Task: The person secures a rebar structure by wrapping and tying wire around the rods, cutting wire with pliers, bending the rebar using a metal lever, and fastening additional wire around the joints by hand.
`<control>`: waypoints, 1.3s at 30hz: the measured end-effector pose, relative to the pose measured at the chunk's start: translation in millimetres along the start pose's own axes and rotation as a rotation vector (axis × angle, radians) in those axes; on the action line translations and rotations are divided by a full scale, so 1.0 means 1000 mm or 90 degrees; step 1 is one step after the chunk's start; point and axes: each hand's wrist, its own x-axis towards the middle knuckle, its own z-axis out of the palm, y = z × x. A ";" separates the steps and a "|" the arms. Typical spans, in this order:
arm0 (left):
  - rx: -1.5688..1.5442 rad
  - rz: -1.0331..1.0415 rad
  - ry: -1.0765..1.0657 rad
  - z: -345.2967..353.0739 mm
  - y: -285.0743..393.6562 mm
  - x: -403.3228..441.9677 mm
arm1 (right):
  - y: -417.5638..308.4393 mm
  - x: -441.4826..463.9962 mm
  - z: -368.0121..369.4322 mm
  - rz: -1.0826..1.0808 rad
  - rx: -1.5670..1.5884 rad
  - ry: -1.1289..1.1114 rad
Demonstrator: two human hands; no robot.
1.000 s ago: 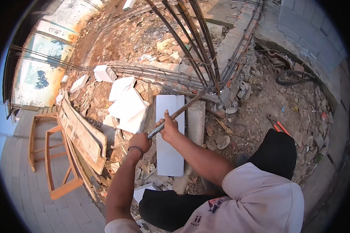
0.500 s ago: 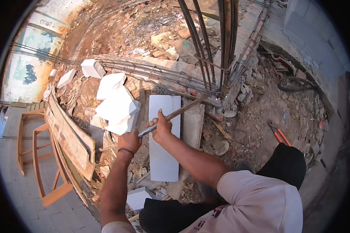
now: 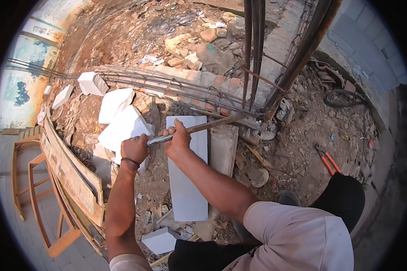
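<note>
A long metal bar (image 3: 201,127) slants across the view, its far end at the foot of the upright rebar (image 3: 255,54). My left hand (image 3: 134,148), with a dark band on the wrist, is closed round the bar's near end. Farther along, my right hand (image 3: 178,137) grips the same bar, its thumb lying along it. Below the bar lies a long white block (image 3: 187,189), partly hidden by my right forearm. A grey concrete piece (image 3: 222,149) lies beside the block.
White blocks (image 3: 124,126) lie on rubble at the left, near wooden boards (image 3: 72,171) and a wooden frame (image 3: 38,198). Tied rebar (image 3: 167,83) runs along a brick footing. Red-handled pliers (image 3: 328,160) lie on the soil at the right, below a coiled dark cable (image 3: 343,98).
Both hands have moved left in view with the bar, which now lies flatter. The upright rebar leans differently and has spread apart, some of it toward the upper right. The view has shifted.
</note>
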 end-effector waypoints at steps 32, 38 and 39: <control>-0.116 -0.042 -0.132 -0.065 0.085 -0.110 | -0.038 -0.063 -0.077 0.089 -0.161 -0.011; -0.222 -0.096 -0.172 -0.046 0.156 -0.165 | -0.079 -0.106 -0.133 0.076 -0.230 0.064; -0.292 -0.109 -0.200 -0.027 0.171 -0.180 | -0.088 -0.112 -0.149 0.068 -0.288 0.070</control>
